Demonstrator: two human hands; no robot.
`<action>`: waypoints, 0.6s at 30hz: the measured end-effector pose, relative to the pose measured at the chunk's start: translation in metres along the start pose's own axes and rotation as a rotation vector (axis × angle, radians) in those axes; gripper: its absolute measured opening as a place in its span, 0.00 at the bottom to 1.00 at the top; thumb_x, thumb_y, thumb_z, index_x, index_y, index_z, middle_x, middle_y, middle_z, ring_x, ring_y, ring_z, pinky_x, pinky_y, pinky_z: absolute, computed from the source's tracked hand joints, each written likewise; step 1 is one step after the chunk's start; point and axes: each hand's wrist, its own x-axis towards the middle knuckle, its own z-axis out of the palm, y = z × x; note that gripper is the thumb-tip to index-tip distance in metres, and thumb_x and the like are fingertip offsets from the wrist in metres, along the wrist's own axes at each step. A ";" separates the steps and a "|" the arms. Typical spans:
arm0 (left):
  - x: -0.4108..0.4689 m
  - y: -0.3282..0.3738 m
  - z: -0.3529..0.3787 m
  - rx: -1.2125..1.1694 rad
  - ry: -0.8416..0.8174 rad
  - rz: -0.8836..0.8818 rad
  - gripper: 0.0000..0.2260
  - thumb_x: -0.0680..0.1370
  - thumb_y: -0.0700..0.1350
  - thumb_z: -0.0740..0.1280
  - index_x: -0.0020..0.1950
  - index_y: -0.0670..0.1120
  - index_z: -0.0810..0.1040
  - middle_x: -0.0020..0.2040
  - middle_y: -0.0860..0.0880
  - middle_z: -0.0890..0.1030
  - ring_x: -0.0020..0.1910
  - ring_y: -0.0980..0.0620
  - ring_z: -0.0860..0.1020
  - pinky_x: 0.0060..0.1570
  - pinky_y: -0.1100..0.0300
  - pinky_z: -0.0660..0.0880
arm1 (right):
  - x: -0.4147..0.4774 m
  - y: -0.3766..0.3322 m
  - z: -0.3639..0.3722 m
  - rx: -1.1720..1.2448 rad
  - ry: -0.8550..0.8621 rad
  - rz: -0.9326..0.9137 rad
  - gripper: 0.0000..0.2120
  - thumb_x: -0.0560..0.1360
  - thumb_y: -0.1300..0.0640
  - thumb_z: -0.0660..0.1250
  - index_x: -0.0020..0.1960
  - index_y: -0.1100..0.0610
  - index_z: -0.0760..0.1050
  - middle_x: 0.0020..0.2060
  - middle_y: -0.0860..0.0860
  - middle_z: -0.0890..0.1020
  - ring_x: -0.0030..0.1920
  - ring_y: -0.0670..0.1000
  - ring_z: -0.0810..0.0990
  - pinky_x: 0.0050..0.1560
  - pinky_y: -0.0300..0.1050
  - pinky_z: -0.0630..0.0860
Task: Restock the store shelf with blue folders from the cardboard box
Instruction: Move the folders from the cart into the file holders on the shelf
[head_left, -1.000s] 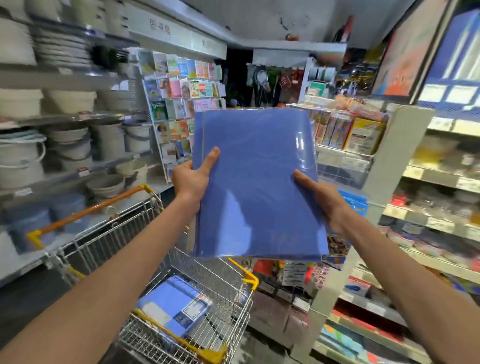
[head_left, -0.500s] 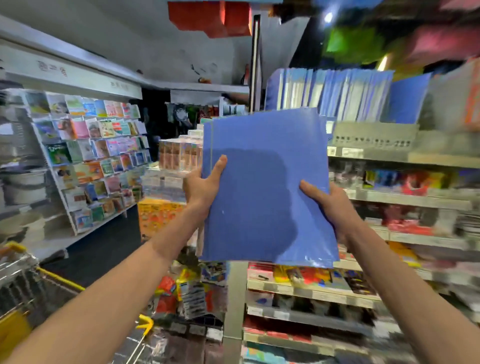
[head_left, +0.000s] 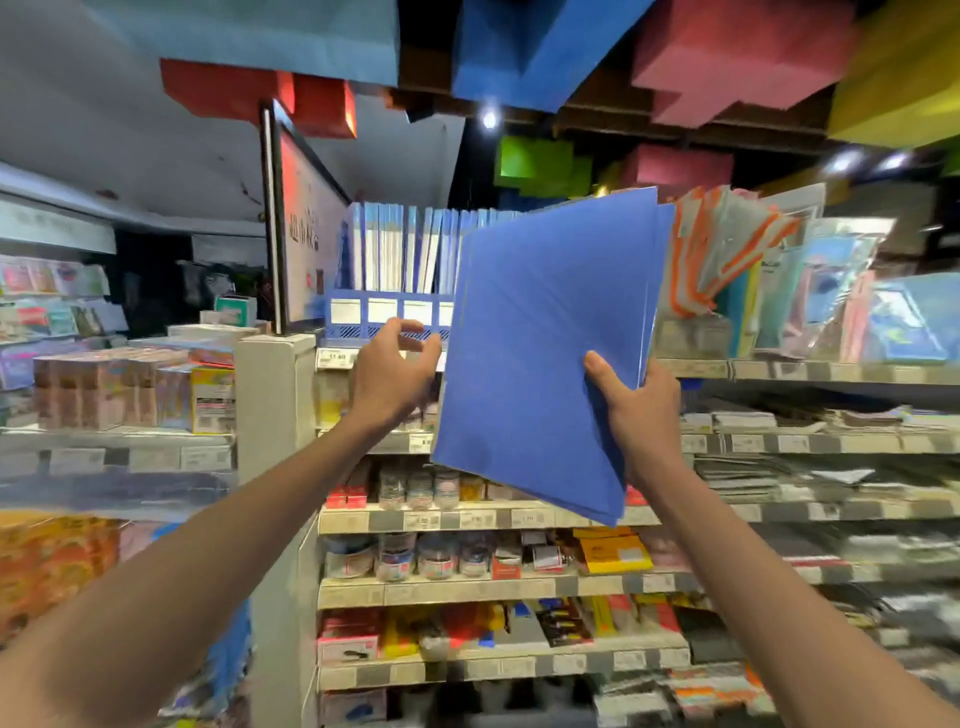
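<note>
Holding a stack of blue folders up with the right hand, thumb flat on the front cover, other fingers wrapped round behind the right edge. Tilted a bit, top leaning right, up in mid-air in front of the store shelf, not resting on anything.

Got the left hand just beside the stack's left edge, fingers loosely curled, gripping nothing. Can't tell about thumb contact with that edge, too close to call. Hands apart then, with a real grip on the folders from the right only.

Behind the stack, on the top level: upright blue folders lined up in blue file boxes with white label panels. Right of those, clear pouches with orange trim, leaning over. Lower down, small jars and yellow envelopes, plus price tags along the shelf edges. Left of it all, a white post. Overhead, big coloured blocks up by the ceiling. Pretty blurry out toward the right side, so no detail there.
</note>
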 end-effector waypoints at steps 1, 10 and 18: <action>0.005 0.005 0.012 0.018 -0.012 0.028 0.13 0.78 0.58 0.67 0.57 0.52 0.79 0.50 0.55 0.85 0.47 0.51 0.82 0.50 0.53 0.77 | 0.010 0.000 -0.005 -0.050 0.042 -0.042 0.08 0.76 0.54 0.73 0.54 0.51 0.80 0.47 0.45 0.85 0.47 0.47 0.85 0.43 0.44 0.79; 0.077 0.030 0.131 0.147 -0.022 0.330 0.15 0.80 0.58 0.64 0.62 0.52 0.77 0.56 0.57 0.84 0.43 0.56 0.82 0.45 0.58 0.72 | 0.127 0.027 -0.038 -0.261 0.266 -0.294 0.13 0.77 0.51 0.72 0.58 0.56 0.79 0.52 0.49 0.84 0.53 0.50 0.83 0.55 0.50 0.79; 0.183 0.007 0.246 0.197 -0.022 0.518 0.17 0.80 0.57 0.65 0.65 0.51 0.76 0.58 0.52 0.83 0.50 0.50 0.82 0.47 0.55 0.76 | 0.258 0.059 -0.017 -0.275 0.373 -0.379 0.13 0.77 0.53 0.71 0.61 0.54 0.79 0.54 0.48 0.83 0.53 0.49 0.82 0.56 0.47 0.79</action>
